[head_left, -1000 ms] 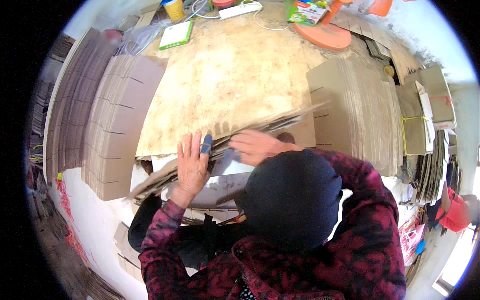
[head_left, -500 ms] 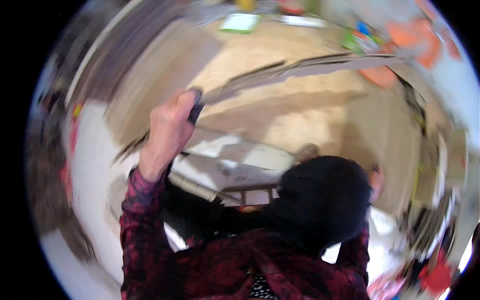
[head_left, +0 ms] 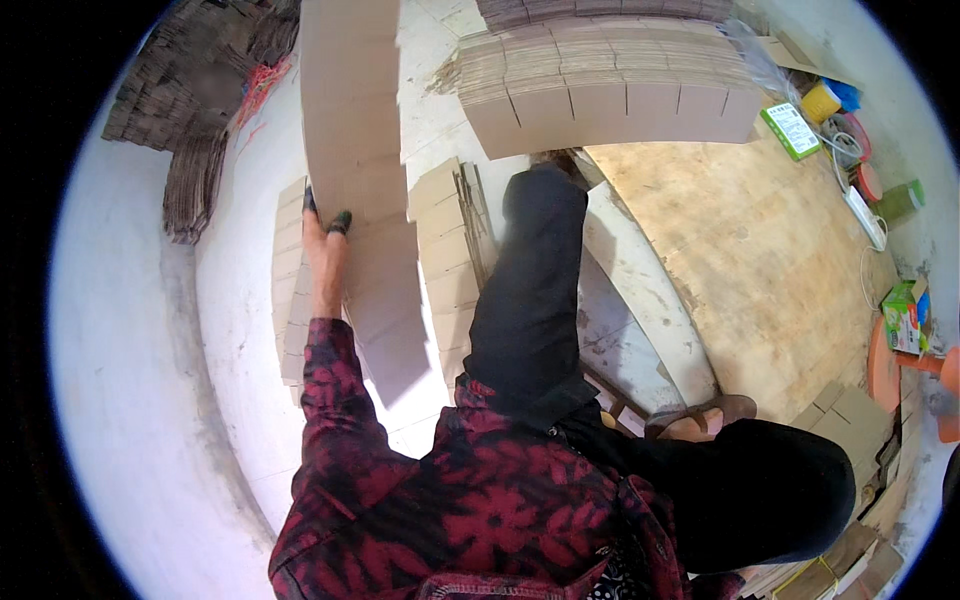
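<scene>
My left hand, with dark covers on its thumb and a finger, grips the left edge of a long brown cardboard sheet. The thumb lies on top of the sheet, and the other fingers are mostly hidden. Slotted cardboard pieces stand in stacks on both sides of it, a left stack and a right stack. Only a small skin-coloured patch of what seems to be my right hand shows below my bent right knee; its fingers are hidden.
A wooden board lies to the right, with a long row of slotted cardboard at its far end. Small boxes, cups and a power strip line its right side. More cardboard stacks stand far left. My sandalled foot rests near the board.
The view has swung left, away from the board. My left hand, over the board's near left side before, is now among the cardboard stacks, holding a long sheet.
</scene>
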`<state>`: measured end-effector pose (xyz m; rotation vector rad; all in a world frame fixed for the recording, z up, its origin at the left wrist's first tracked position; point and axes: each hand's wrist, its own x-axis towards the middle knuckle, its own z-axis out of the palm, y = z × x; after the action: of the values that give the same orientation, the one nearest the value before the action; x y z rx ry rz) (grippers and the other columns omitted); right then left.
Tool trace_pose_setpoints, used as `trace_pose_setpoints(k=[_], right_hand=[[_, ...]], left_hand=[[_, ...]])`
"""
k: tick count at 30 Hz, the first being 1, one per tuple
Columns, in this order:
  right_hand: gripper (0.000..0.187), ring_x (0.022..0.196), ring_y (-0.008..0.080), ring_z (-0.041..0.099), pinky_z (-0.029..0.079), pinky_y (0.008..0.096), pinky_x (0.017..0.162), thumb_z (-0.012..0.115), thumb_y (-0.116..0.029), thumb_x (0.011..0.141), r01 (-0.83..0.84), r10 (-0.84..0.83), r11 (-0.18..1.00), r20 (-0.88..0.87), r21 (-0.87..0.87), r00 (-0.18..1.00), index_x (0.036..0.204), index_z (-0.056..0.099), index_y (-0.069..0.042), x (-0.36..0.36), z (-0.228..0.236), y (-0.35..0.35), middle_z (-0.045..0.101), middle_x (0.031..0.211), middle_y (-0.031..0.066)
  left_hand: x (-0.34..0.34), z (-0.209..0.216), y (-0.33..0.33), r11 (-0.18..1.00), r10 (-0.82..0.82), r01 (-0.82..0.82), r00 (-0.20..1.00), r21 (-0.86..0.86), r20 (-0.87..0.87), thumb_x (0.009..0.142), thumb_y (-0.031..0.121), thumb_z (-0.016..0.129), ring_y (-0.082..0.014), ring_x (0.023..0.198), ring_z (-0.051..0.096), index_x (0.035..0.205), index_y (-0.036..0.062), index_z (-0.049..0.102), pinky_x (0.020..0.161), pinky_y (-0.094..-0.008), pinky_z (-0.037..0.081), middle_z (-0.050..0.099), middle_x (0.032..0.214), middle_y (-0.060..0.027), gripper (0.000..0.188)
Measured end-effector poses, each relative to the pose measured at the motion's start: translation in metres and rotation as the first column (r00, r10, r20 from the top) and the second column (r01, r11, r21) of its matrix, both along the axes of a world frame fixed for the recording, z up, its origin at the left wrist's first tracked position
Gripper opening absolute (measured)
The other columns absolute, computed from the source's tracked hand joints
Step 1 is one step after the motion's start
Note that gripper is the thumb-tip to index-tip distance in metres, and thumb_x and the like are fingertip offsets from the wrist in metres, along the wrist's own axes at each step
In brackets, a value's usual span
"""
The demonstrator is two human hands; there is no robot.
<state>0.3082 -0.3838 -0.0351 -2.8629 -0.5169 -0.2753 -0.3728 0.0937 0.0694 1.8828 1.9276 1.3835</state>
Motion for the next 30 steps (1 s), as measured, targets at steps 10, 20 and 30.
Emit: trace_pose_setpoints(k=[10, 20, 30], right_hand=[[0.027, 0.09, 0.0259, 0.057, 0.048, 0.0344, 0.081, 0.064, -0.005, 0.083, 0.117, -0.121, 0.96, 0.001, 0.254, 0.993, 0.108, 0.055, 0.003, -0.009, 0.018, -0.013, 0.062, 0.101, 0.0206], [0.027, 0.085, 0.0244, 0.057, 0.047, 0.0326, 0.077, 0.061, -0.005, 0.088, -0.296, 0.35, 0.771, 0.013, 0.563, 0.937, 0.112, 0.053, 0.004, 0.033, 0.089, 0.177, 0.062, 0.099, 0.0205], [0.042, 0.081, 0.0445, 0.06, 0.049, 0.0394, 0.068, 0.051, 0.002, 0.089, -0.643, 0.838, 0.459, -0.059, 0.613, 0.543, 0.129, 0.04, -0.001, 0.074, 0.086, 0.437, 0.06, 0.092, 0.027]], left_hand=[[-0.048, -0.221, 0.051, 0.813, 0.121, -0.12, 0.992, -0.57, -0.037, 0.074, 0.009, 0.071, -0.0375, 0.124, 0.047, 0.132, -0.0075, 0.043, 0.104, -0.039, 0.036, 0.05, 0.131, -0.0286, 0.066], [0.382, -0.046, 0.208, 0.578, -0.797, 0.76, 0.604, -0.298, -0.008, 0.08, 0.009, 0.063, -0.0366, 0.106, 0.057, 0.113, 0.0008, 0.06, 0.089, -0.0406, 0.047, 0.061, 0.113, -0.0214, 0.034], [0.521, -0.08, 0.279, 0.656, -0.459, 0.751, 0.475, 0.074, -0.751, 0.068, 0.005, 0.069, -0.0395, 0.104, 0.05, 0.097, 0.0028, 0.054, 0.081, -0.0438, 0.046, 0.053, 0.111, -0.0186, 0.033]])
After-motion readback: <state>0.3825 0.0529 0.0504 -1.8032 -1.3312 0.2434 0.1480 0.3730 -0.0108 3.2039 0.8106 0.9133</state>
